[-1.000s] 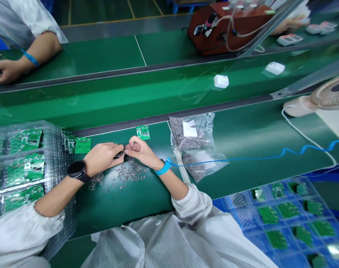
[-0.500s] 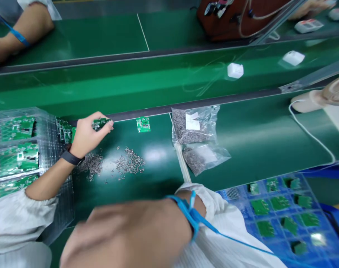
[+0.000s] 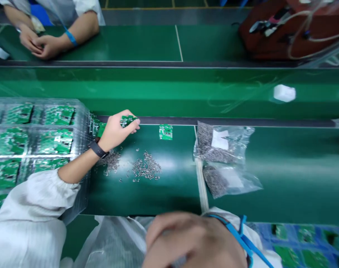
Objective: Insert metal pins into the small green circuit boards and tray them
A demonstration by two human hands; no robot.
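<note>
Head view: the left hand (image 3: pixel 115 129) pinches a board (image 3: pixel 128 120) between thumb and fingers, over the table (image 3: pixel 172 193) close to its far edge. A dark watch (image 3: pixel 98 149) circles that wrist. The right hand (image 3: pixel 193 242) is at the table's near edge, large and blurred; its fingers look curled, but I cannot tell whether they hold anything. A blue band (image 3: pixel 231 226) rings its wrist.

Another board (image 3: pixel 165 132) lies by the table's far edge, right of the left hand and apart from it. Two piles of small metal parts lie between the far and near edges: the left pile (image 3: pixel 111 162) just below the left wrist, the right pile (image 3: pixel 146 166) beside it. Farther right, one bag (image 3: pixel 221 143) of parts lies toward the far edge, with a smaller bag (image 3: pixel 228 180) on its near side.

At left, a clear tray (image 3: pixel 80 115) carries boards in its compartments. Beyond the near edge, at lower right, is a blue tray (image 3: pixel 292 238) with more boards.
</note>
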